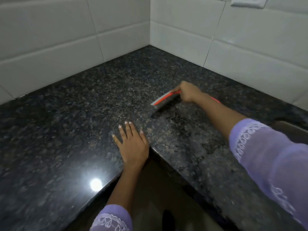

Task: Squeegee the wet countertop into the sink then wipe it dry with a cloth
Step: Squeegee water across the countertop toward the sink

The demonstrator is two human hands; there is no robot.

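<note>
A dark speckled granite countertop [83,114] wraps an inner corner. My right hand [188,93] grips an orange and grey squeegee [164,101], whose blade rests on the counter right of centre. Water droplets and a wet patch [183,129] lie on the stone just in front of the blade. My left hand [131,144] lies flat on the counter near its inside corner edge, fingers spread. A sink rim [293,129] shows at the right edge, mostly hidden by my right sleeve. No cloth is in view.
White tiled walls [200,35] close the counter at the back on both sides. A wall socket [248,1] sits at the top right. A bright light reflection [95,184] shines on the near left counter. The floor shows below between the counter edges.
</note>
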